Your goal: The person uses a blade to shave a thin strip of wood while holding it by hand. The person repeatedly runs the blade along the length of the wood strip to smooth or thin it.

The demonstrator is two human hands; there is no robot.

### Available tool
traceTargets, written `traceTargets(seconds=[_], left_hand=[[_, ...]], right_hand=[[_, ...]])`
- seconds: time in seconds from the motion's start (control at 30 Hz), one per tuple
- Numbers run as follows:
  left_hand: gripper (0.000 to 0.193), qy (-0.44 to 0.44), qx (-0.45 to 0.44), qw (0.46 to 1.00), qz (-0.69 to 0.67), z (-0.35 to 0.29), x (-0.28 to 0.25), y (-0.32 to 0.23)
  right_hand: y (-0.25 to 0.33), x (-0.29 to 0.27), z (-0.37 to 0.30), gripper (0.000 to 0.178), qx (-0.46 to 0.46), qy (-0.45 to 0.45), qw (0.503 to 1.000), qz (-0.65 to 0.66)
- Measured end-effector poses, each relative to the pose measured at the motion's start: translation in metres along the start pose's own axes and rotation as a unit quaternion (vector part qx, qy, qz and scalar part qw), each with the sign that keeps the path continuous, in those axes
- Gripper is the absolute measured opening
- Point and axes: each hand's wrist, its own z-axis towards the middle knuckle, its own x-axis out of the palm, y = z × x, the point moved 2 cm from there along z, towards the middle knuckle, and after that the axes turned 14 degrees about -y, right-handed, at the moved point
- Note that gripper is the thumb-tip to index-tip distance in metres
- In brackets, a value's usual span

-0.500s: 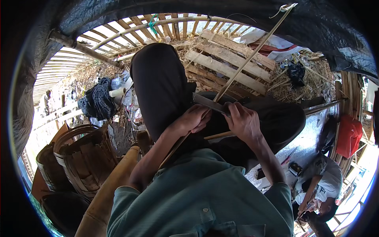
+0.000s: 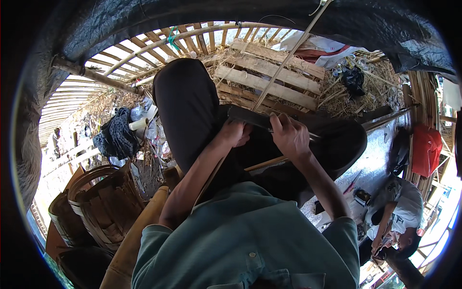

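Note:
My left hand [image 2: 235, 134] is closed round a long, thin bamboo strip [image 2: 288, 58], in front of my lap. The strip slants up toward the top of the view, and its lower part runs along my left forearm. My right hand [image 2: 291, 137] grips a knife [image 2: 248, 116], its handle hidden in the fingers. The knife's broad, dark blade lies across the strip just above my left hand. Whether the edge bites into the strip cannot be seen. A second bamboo piece [image 2: 265, 164] lies across my lap under the right wrist.
Bamboo baskets [image 2: 108, 204] and a thick bamboo pole [image 2: 137, 236] are at my left. A wooden pallet [image 2: 274, 77] lies ahead on straw. A black cloth [image 2: 115, 135] hangs at left. At right are a red bag [image 2: 426, 150] and another seated person [image 2: 397, 212].
The strip's far end has shifted left and up out of the view's top. The blade has tilted and looks darker. Both hands have moved slightly left; the whole view has shifted a little.

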Motion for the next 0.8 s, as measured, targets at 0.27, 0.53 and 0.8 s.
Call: traceTargets(seconds=[0.27,0.53,0.8], left_hand=[[0.03,0.063,0.051,0.997,-0.013,0.002,0.0,0.001],[0.031,0.032,0.033,0.999,0.02,0.01,-0.004,0.013],[0.029,-0.018,0.091,0.995,0.039,0.006,-0.006,0.017]], right_hand=[[0.007,-0.006,-0.016,0.025,0.03,0.031,0.999,0.012],[-0.002,-0.009,0.001,0.017,0.098,0.049,0.994,0.014],[0.011,-0.01,-0.004,0.018,-0.037,0.086,0.995,0.024]])
